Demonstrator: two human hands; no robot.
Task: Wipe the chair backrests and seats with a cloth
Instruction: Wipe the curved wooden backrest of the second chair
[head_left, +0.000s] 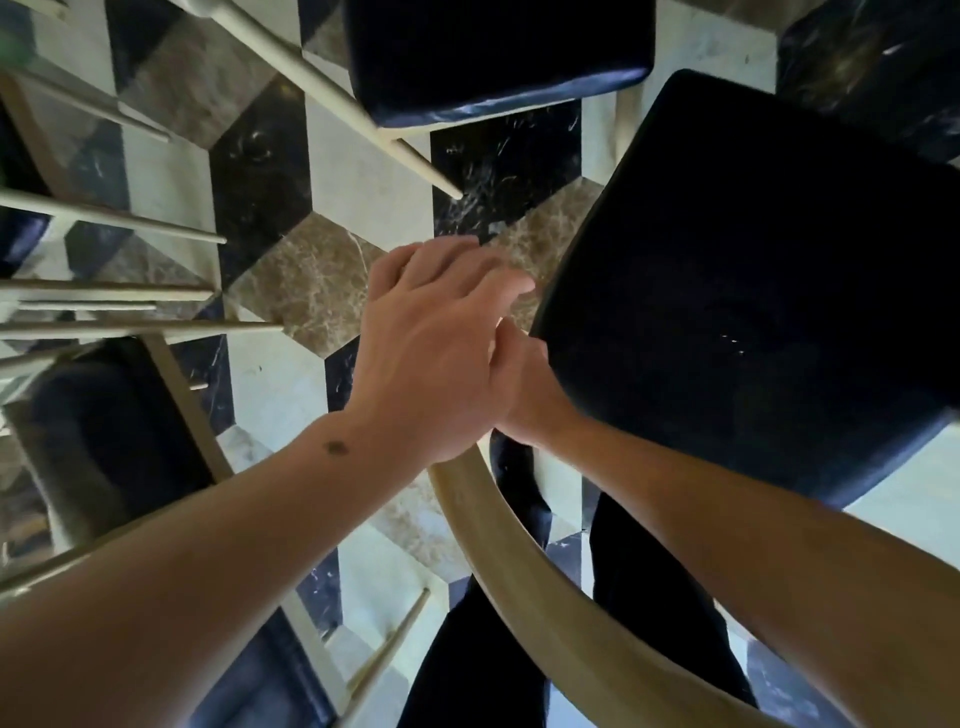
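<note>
The left hand (431, 348), fingers loosely spread, overlaps the right hand (524, 387) beside the dark seat (753, 270); right grip hidden.

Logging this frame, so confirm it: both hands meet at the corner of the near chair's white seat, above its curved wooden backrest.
Wrong on the colour. The head view shows the seat is black. The left hand and right hand do meet at its corner, above the curved wooden backrest.
</note>
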